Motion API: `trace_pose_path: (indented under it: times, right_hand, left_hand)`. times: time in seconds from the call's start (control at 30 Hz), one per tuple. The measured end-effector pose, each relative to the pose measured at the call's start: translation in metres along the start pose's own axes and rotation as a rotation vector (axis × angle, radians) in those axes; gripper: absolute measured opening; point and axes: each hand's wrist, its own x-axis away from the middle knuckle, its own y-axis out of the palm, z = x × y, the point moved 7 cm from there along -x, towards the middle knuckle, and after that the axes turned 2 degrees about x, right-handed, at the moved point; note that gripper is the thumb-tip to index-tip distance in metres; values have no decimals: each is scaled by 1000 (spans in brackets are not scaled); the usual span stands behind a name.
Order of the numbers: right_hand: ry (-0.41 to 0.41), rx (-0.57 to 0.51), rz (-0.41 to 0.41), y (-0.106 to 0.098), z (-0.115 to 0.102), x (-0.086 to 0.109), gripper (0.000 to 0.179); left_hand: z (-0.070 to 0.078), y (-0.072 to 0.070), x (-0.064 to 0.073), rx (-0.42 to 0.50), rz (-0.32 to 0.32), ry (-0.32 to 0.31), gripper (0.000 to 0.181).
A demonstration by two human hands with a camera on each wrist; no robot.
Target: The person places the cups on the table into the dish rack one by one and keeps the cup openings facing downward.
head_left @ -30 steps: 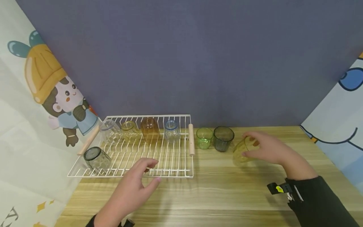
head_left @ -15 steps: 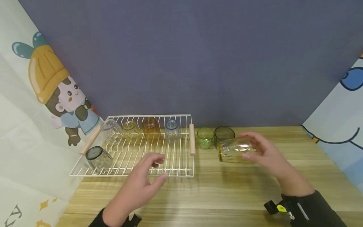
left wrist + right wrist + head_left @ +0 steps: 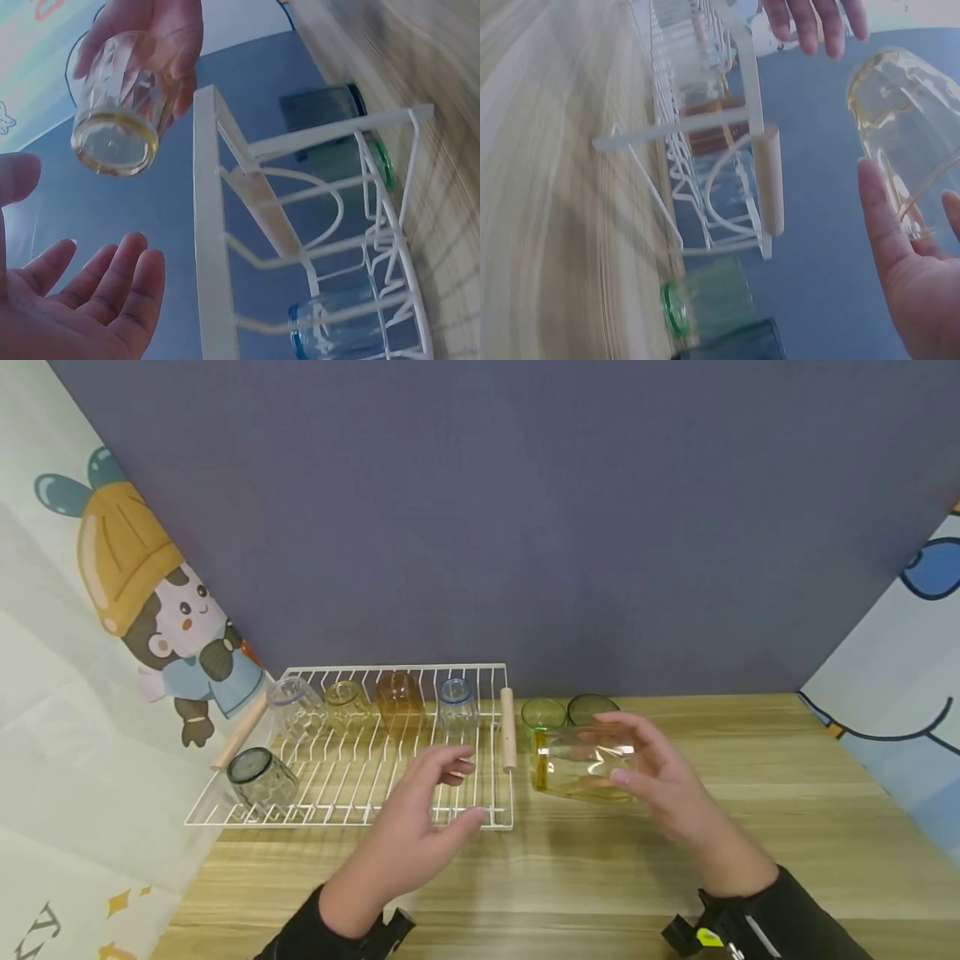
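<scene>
My right hand (image 3: 663, 785) grips a pale yellow drinking glass (image 3: 577, 764) near one end, its fingers and thumb on opposite sides. The glass lies sideways in the air, its thick yellow base toward my left hand. That base also faces the camera in the left wrist view, where the glass (image 3: 120, 112) shows faceted walls. My left hand (image 3: 416, 827) holds nothing; its fingers are bent a little, the thumb well apart from them, over the front right of the white wire rack (image 3: 420, 820). A gap separates it from the glass.
Clear (image 3: 292, 706), yellow (image 3: 347, 706), amber (image 3: 400, 702) and blue (image 3: 456, 706) glasses stand inverted along the rack's back. A grey glass (image 3: 262, 781) leans at its front left. Green (image 3: 543, 713) and dark grey (image 3: 592, 708) glasses stand right of the wooden handle (image 3: 508, 729).
The right hand has lifted the yellow glass from the table, tipped it onto its side and carried it left. The left hand has moved right, toward the glass.
</scene>
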Motion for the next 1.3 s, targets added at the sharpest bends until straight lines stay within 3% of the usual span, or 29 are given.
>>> trace_pose_path:
  times: [0.17,0.4,0.63,0.77,1.03,1.3]
  right_hand:
    - [14,-38,-3,14,1,-1,57]
    - [-25,-10,-58,39,-4,-3,61]
    - [-35,2,-75,54,-2,-6,65]
    - [-26,18,-72,59,3,-6,67]
    - [17,6,-38,65,10,-5,67]
    - [49,9,-4,70,11,-5,66]
  left_hand:
    - [6,8,-7,60,-6,36,69]
    - [16,19,-11,124,-56,15,86]
    - [24,24,-12,81,-68,97,86]
    - [26,27,-13,70,-66,110,85]
    - [26,28,-14,118,9,107,73]
    - [29,27,-15,181,93,211,66]
